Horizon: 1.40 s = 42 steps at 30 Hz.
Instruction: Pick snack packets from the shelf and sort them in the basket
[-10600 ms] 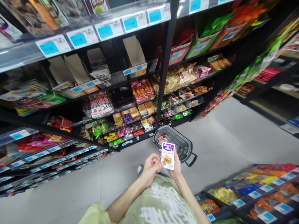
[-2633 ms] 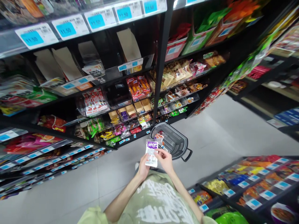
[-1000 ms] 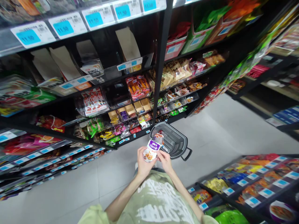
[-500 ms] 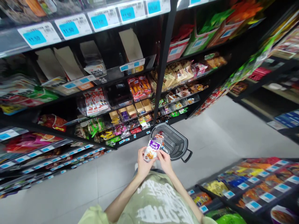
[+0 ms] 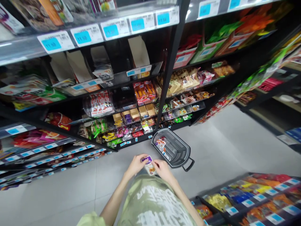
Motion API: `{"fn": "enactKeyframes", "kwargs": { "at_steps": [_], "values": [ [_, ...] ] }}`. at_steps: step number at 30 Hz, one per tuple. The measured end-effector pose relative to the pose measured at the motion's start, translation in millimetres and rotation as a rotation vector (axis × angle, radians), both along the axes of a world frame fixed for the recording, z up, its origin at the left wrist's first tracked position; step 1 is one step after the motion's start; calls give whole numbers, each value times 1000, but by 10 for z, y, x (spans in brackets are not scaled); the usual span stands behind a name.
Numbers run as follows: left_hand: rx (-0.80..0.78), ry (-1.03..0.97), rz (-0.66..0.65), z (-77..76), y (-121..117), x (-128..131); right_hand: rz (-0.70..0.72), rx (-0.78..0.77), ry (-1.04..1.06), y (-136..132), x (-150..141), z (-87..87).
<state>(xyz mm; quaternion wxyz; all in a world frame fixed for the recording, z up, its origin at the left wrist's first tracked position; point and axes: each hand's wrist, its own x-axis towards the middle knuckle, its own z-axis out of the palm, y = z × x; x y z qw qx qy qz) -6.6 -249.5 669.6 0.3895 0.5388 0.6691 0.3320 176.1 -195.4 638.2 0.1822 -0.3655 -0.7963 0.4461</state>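
Observation:
Between my two hands, close in front of my shirt, is a small purple and white snack packet [image 5: 150,168] with a picture of food on it. My left hand [image 5: 137,164] pinches its upper left side near the purple band. The fingers of my right hand [image 5: 162,169] are closed on its right edge. Just beyond my hands a dark grey shopping basket [image 5: 183,142] stands on the floor, its handle at the lower right. A few snack packets [image 5: 161,144] lie inside at its left end.
Black store shelves [image 5: 164,75] with bagged snacks and price tags rise ahead and to the left. Another low snack rack [image 5: 244,191] stands at the lower right. Grey floor tiles [image 5: 218,147] run between them.
Both hands have drawn lower and closer to my body with the packet. My left hand has shifted from the packet's lower left side to its upper left. The view has tilted slightly.

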Motion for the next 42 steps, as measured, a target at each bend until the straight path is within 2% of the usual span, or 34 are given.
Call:
{"fn": "enactKeyframes", "kwargs": {
  "at_steps": [3,5,8,11,14,17,21,24,30,36,42],
  "values": [
    [-38,64,-84,73,-17,-100,14,-13,52,53,-83,49],
    [-43,102,-95,95,-31,-181,17,-64,94,77,-162,71],
    [-29,109,-55,80,-6,-359,-11,-183,163,106,-256,63],
    [-28,127,27,18,138,-630,-52,-264,194,164,-272,-11],
    [-33,194,137,-47,427,-992,-91,-298,178,278,-217,-124],
    [48,303,249,-83,822,-1401,-152,-303,171,448,-148,-206],
    [100,535,378,-134,1358,-1896,-252,-298,177,725,-118,-195],
    [83,633,375,-227,1662,-2143,-333,-283,178,912,-135,-163],
    [43,719,347,-433,2047,-2348,-410,-310,169,1085,-174,-251],
    [-72,750,325,-523,2386,-2487,-471,-353,159,1120,-238,-376],
    [-204,772,297,-581,2702,-2662,-525,-385,170,1200,-314,-329]
  ]
}}
